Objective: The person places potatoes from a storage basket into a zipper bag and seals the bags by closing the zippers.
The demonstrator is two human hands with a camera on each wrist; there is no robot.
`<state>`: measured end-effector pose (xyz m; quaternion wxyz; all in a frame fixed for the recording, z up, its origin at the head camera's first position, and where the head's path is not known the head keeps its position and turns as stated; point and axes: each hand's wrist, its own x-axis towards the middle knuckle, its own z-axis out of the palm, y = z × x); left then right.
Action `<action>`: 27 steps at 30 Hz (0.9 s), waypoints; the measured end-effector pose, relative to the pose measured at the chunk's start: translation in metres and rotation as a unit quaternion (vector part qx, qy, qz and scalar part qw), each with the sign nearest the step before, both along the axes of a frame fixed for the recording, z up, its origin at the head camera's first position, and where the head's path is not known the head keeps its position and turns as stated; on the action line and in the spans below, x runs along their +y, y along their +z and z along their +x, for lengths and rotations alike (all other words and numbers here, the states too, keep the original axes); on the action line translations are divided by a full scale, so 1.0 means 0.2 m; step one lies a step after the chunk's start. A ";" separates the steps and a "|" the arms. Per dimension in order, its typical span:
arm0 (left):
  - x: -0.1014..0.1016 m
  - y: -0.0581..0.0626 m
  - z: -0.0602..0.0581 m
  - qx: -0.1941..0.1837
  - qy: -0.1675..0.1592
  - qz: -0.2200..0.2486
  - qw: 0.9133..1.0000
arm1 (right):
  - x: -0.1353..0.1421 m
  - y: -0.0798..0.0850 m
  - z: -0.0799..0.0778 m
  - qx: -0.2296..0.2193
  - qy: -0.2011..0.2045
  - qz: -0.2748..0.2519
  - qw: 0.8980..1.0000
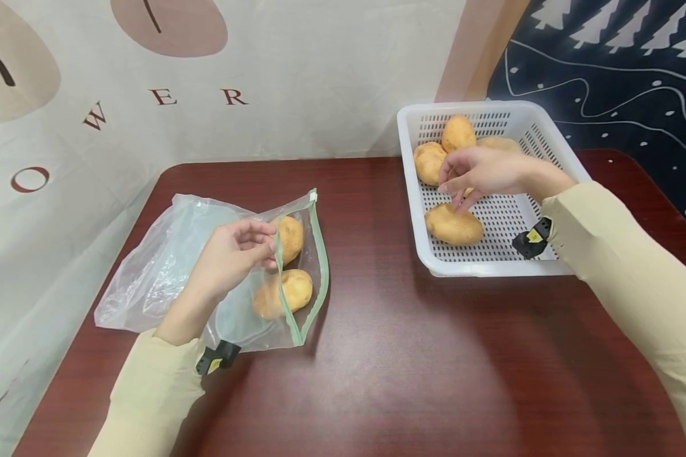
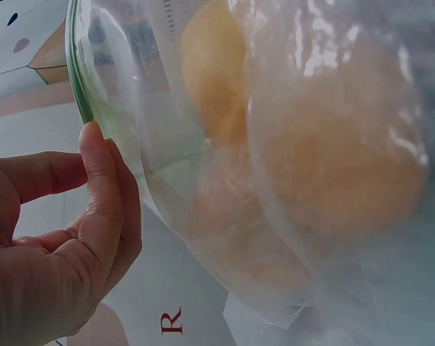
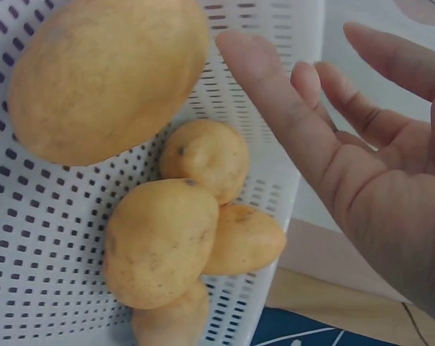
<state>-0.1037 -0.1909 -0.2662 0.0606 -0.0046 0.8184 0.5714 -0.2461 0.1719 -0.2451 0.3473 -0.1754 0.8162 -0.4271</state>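
My left hand (image 1: 224,257) pinches the green zip edge of a clear zip bag (image 1: 148,260) between thumb and fingertips. The bag lies on its side, its mouth parted toward the right. Inside it are two potatoes, one farther back (image 1: 291,238) and one nearer (image 1: 298,291); the left wrist view shows them through the plastic. Over the white basket (image 1: 497,268), my right hand (image 1: 483,172) hovers with its fingers loosely spread, holding nothing. A large potato (image 1: 454,225) lies just below its fingertips, and several more potatoes (image 3: 163,241) sit toward the back, partly hidden by the hand.
Both the bag and the basket rest on a dark red-brown table (image 1: 371,355). A stretch of tabletop separates them. Behind the table hangs a pale printed cloth (image 1: 320,76), with a dark blue tree-patterned cloth (image 1: 623,95) at the right.
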 end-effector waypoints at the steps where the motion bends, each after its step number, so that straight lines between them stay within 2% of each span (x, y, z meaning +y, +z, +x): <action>1: 0.00 0.00 0.00 -0.001 0.000 0.000 1.000 | 0.00 -0.01 0.00 -0.005 0.002 -0.003 1.000; 6: 0.00 0.01 0.00 -0.001 0.000 -0.002 1.000 | 0.01 -0.03 0.00 -0.030 0.000 -0.022 0.999; 18: -0.01 0.01 0.00 -0.002 0.001 0.002 1.000 | 0.04 -0.02 -0.02 -0.038 -0.016 -0.021 0.999; 22: -0.01 0.02 0.00 -0.002 0.001 0.001 1.000 | 0.05 -0.01 -0.03 -0.015 -0.021 -0.011 1.000; 27: -0.01 0.02 0.01 -0.002 0.002 -0.003 1.000 | 0.07 -0.02 -0.06 0.024 -0.050 0.006 0.998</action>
